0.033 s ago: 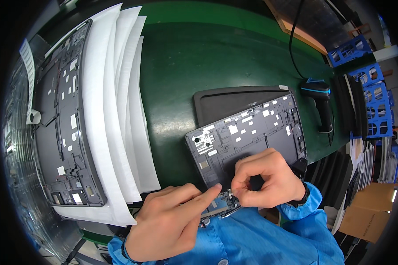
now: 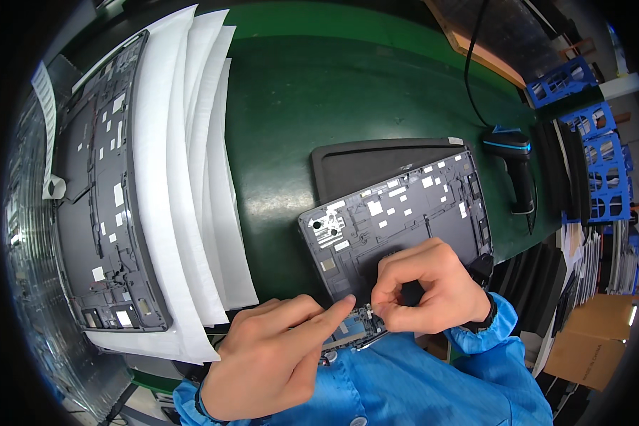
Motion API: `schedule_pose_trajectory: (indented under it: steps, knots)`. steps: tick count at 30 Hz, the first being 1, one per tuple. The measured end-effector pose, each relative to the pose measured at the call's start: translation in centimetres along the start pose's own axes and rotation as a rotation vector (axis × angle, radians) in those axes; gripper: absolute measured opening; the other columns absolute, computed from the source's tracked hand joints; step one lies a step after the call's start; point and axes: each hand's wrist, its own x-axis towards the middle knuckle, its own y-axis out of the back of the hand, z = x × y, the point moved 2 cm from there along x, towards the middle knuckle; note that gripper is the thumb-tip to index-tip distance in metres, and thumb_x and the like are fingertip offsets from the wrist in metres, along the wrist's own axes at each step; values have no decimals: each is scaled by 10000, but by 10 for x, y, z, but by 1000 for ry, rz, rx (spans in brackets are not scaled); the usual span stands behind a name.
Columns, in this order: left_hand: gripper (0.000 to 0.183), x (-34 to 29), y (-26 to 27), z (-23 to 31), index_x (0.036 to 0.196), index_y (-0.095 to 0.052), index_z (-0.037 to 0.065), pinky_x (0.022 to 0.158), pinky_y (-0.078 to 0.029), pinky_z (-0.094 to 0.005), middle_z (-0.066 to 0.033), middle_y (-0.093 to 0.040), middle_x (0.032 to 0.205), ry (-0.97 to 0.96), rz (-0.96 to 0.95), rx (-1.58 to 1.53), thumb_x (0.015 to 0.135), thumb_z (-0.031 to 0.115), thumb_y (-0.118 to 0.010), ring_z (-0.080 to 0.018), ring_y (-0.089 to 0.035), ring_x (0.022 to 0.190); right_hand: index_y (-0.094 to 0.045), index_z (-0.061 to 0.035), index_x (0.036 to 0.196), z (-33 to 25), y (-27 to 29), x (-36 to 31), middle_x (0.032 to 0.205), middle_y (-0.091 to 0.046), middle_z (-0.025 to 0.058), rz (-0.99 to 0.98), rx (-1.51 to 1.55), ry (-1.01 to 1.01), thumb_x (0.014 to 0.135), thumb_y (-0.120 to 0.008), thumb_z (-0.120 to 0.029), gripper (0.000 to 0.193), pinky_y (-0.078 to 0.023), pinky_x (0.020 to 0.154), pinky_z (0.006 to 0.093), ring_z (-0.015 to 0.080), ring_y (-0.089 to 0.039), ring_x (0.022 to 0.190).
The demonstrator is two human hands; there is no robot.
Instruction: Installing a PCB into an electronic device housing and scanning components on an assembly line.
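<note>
A thin dark grey device housing [image 2: 402, 206], like a tablet's back shell with white stickers and small cut-outs inside, lies tilted with its near edge against my blue clothing. A blue-and-dark circuit area [image 2: 349, 327] shows at that near end. My left hand [image 2: 273, 355] grips the near left edge, its index finger stretched over the circuit area and the other fingers curled. My right hand [image 2: 429, 287] is closed in a pinch at the near edge, right beside the left index fingertip. Whatever lies between its thumb and finger is hidden.
A black padded tray [image 2: 348, 165] sits under the housing on the green mat [image 2: 291, 99]. To the left, a similar housing [image 2: 113, 192] rests on layered white foam sheets [image 2: 167, 177]. A black handheld scanner [image 2: 518, 170] stands right. Blue crates [image 2: 607, 160] and a cardboard box [image 2: 586, 341] lie beyond.
</note>
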Motion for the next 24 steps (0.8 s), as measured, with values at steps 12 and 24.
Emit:
schedule_pose_trajectory:
  steps: [12,24]
  knots:
    - [463,-3,0,-8,1174,-690,-54,559,-483,-322,-143,-612,783,-18,-22,-22,732,-151,-595,-253,-602,611,-690,24,733,-2,4,7,666,-662,68,-119,-11,-106,726,-680,48,27,-470,543,272,142,-633,576]
    - [473,-7,2,-9,1214,-681,-43,551,-464,-299,-144,-615,770,-34,-15,-182,763,-159,-601,-211,-574,587,-740,65,846,-2,10,7,767,-721,140,-154,195,-132,771,-764,90,83,-501,616,276,189,-681,676]
